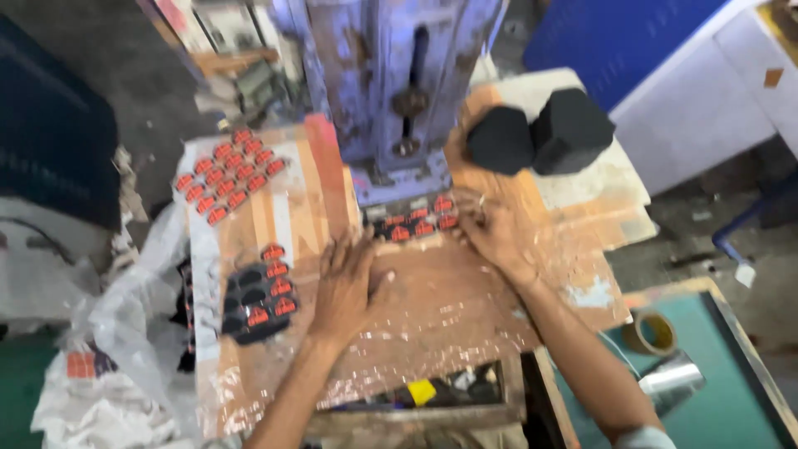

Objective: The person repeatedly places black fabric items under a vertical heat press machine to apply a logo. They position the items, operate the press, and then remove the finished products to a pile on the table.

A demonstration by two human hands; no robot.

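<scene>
Both hands [345, 283] [492, 229] open, fingers flat on black strip [413, 224] of red-orange pieces (blurred) under blue press [399, 83].

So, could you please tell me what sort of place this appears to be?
Probably a small workshop with a press station: a worn blue press machine stands on a scuffed wooden workbench, rows of small red-and-black pieces lie on it, and both hands feed a strip of pieces under the press.

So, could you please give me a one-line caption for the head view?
Both hands, left hand and right hand, at a black sheet of red labels under a blue press.
</scene>
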